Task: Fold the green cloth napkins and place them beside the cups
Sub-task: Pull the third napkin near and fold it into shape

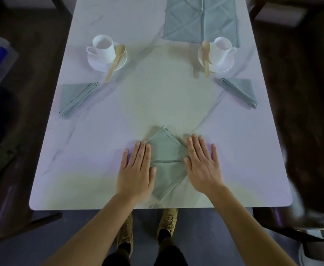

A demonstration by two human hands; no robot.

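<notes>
Fingers (pixel 142 150) straight, my left hand (pixel 136 169) and right hand (pixel 203 166) press flat on the napkin (pixel 166 150); well beyond the fingertips (pixel 194 137) stand left cup (pixel 103 48) and right cup (pixel 221 50).

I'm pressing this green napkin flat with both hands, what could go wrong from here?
The napkin has its lower corner close to the near edge of the table, so a pull toward you could slide it off. Your left hand and right hand press only its sides; the folds might spring open when you lift. The spoon on the left overhangs its saucer and could get knocked during placing.
</notes>
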